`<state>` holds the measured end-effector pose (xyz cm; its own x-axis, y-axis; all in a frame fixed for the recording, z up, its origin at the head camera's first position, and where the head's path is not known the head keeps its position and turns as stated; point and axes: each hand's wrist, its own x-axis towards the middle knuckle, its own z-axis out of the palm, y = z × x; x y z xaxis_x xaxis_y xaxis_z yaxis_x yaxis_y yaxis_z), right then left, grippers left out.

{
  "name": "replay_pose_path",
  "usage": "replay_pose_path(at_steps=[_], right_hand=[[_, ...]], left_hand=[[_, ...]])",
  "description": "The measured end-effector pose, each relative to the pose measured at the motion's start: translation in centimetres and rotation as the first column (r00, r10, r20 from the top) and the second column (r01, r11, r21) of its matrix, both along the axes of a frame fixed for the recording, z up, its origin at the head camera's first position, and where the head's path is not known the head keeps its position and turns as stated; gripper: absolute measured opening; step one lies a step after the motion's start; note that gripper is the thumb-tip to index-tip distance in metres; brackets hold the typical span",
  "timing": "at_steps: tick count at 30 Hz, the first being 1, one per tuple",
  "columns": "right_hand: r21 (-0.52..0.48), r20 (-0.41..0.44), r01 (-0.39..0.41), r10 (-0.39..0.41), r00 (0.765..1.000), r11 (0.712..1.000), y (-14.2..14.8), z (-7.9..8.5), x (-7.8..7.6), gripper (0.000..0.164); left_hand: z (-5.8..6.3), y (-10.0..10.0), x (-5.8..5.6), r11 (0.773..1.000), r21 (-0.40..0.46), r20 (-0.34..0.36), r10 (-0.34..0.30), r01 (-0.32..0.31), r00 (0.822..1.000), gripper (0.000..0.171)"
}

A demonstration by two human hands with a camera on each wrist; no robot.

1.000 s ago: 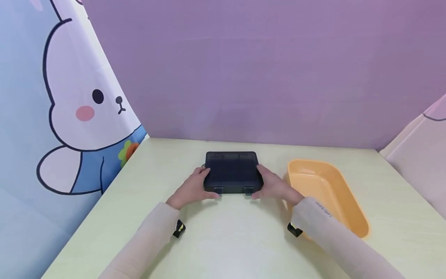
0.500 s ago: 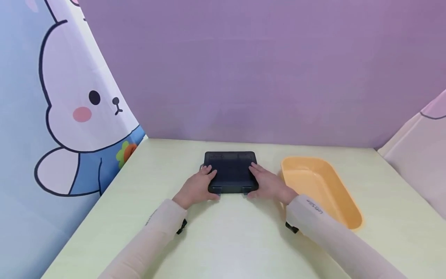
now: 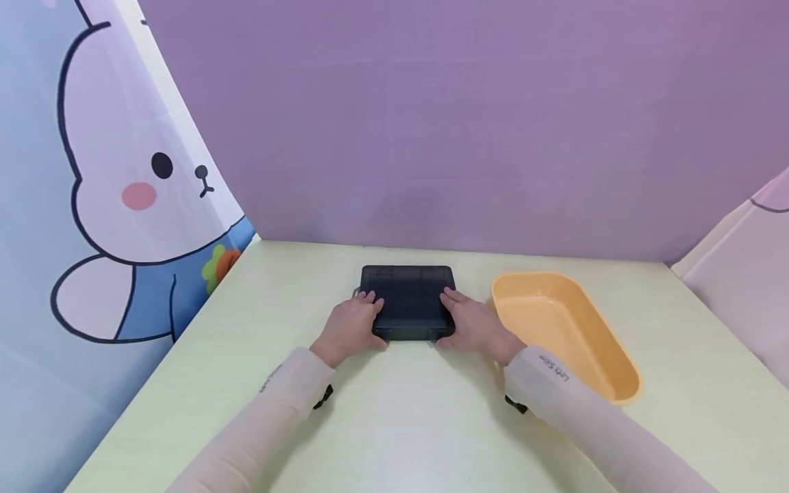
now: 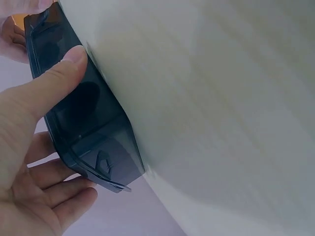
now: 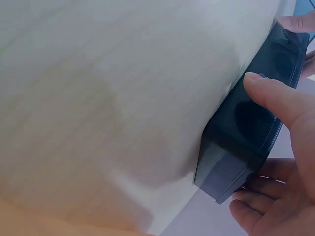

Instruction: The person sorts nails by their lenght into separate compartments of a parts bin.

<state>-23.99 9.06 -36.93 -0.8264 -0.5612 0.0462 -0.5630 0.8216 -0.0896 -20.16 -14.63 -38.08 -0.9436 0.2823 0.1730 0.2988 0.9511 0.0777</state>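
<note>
A dark translucent plastic storage case [image 3: 414, 294] lies flat on the table in the head view, its lid down and its front side toward me. My left hand [image 3: 351, 323] grips its front left corner, fingers over the lid and thumb at the left latch. Likewise my right hand [image 3: 477, 325] holds the front right corner, thumb low by the right latch. In the left wrist view the left thumb [image 4: 69, 69] presses on the case's front face [image 4: 88, 105]. The right wrist view has the right thumb [image 5: 268, 91] against that same face. Both latches are largely covered.
A yellow-orange plastic tray [image 3: 607, 342] stands on the pale table [image 3: 401, 418], just right of the case and partly behind the right sleeve [image 3: 573, 390]. A purple backdrop [image 3: 462, 137] rises behind the table, and a cartoon-printed curtain [image 3: 142, 198] borders its left side.
Both hands have shifted from the case's sides inward, fingers now over the lid. The front latches, which stuck out a second ago, now look closer to the front face.
</note>
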Motion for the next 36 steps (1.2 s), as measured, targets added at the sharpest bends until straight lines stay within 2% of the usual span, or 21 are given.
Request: replay_pose_path(at_steps=[9, 14, 19, 22, 26, 30, 36], right_hand=[[0.009, -0.008, 0.01, -0.01, 1.0, 1.0, 0.2, 0.3, -0.1, 0.089], [0.096, -0.082, 0.001, 0.007, 0.997, 0.995, 0.1, 1.0, -0.4, 0.082], [0.169, -0.136, -0.021, 0.045, 0.99, 0.985, -0.7, 1.0, -0.7, 0.069], [0.182, -0.154, -0.026, 0.054, 0.987, 0.983, -1.1, 0.7, -0.6, 0.062], [0.193, -0.185, -0.007, 0.043, 0.982, 0.981, -1.2, 0.4, -0.2, 0.055], [0.192, -0.185, -0.012, 0.048, 0.982, 0.981, -1.3, 0.3, 0.1, 0.054], [0.168, -0.208, -0.021, 0.056, 0.976, 0.986, -1.3, 0.5, 0.0, 0.055]], left_hand=[[0.2, 0.0, -0.6, 0.999, -0.03, -0.039, -0.033, 0.032, 0.999, 0.083], [0.5, 0.5, -1.3, 0.998, -0.053, -0.042, -0.045, 0.043, 0.998, 0.081], [0.5, 0.8, -1.7, 0.995, -0.094, -0.017, -0.018, 0.017, 1.0, 0.077], [0.2, 0.9, -1.7, 0.994, -0.111, -0.021, -0.02, 0.018, 1.0, 0.074], [0.0, 0.7, -1.5, 0.993, -0.1, -0.05, -0.063, 0.058, 0.997, 0.067], [-0.1, 0.5, -1.4, 0.994, -0.091, -0.069, -0.069, 0.062, 0.995, 0.062], [0.2, 0.2, -1.4, 0.994, -0.103, -0.064, -0.053, 0.046, 0.997, 0.065]])
